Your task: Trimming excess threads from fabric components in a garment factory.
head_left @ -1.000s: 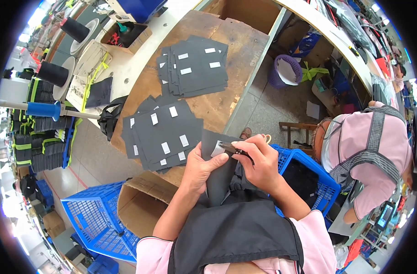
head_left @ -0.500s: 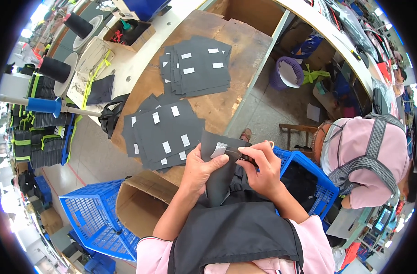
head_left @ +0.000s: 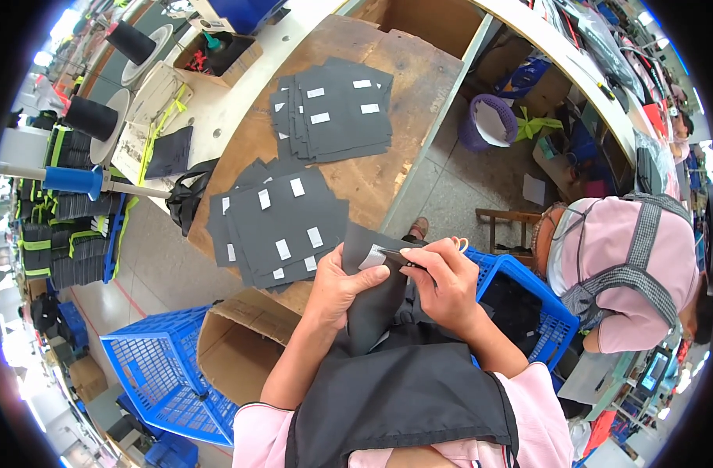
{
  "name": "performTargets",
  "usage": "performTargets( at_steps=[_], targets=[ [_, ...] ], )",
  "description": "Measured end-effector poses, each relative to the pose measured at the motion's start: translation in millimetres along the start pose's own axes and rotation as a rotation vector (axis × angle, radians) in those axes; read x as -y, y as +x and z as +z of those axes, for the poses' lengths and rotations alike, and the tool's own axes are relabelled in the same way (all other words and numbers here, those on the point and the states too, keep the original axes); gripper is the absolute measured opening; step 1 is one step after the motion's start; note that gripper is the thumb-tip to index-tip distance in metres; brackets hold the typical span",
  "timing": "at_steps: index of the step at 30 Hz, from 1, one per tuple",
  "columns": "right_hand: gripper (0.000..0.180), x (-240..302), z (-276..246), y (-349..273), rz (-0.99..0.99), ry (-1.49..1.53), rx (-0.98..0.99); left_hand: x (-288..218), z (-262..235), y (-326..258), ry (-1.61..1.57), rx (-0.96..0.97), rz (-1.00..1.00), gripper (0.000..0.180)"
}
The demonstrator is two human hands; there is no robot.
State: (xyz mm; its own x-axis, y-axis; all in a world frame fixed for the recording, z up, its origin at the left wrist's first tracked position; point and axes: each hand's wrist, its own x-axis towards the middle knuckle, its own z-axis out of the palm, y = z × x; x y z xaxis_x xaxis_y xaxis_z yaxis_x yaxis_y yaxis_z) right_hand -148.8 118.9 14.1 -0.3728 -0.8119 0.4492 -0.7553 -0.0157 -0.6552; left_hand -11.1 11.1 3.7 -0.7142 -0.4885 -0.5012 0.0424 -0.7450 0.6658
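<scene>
Head view: a wooden tabletop (head_left: 423,86) at 12 o'clock, a dark grey fabric panel (head_left: 368,308) gripped at its 6 o'clock side.
Clocked from that panel, one blue plastic crate (head_left: 155,339) sits at 8 and another blue plastic crate (head_left: 540,288) at 3; on the wood lie the farther panel stack (head_left: 341,117) toward 12 and the nearer panel stack (head_left: 282,222) toward 10. The left hand (head_left: 337,290), at 9, pinches the panel, thumb just beside its white patch (head_left: 372,257). The right hand (head_left: 448,285), at 3, grips scissors (head_left: 393,255), their tip at the patch; whether the blades are apart cannot be told.
</scene>
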Motion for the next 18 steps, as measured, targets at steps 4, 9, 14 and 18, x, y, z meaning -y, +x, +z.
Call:
performTargets(
  at_steps=[4,9,14,18],
  targets=[
    [0.029,-2.0,0.1,-7.6,0.104,0.043,-0.087,2.0,-2.5,3.0,-0.02,-0.01,-0.025,0.035],
    [0.034,3.9,-1.6,-9.1,0.08,0.052,-0.01,0.0,-0.1,2.8,-0.032,-0.016,-0.022,0.034],
    [0.034,10.9,4.8,-9.3,0.127,0.024,-0.012,2.4,2.6,3.0,-0.052,-0.049,0.011,0.033],
    [0.033,13.5,12.5,-12.5,0.178,0.072,-0.065,4.7,8.0,2.6,-0.082,-0.079,0.021,0.031]
  ],
)
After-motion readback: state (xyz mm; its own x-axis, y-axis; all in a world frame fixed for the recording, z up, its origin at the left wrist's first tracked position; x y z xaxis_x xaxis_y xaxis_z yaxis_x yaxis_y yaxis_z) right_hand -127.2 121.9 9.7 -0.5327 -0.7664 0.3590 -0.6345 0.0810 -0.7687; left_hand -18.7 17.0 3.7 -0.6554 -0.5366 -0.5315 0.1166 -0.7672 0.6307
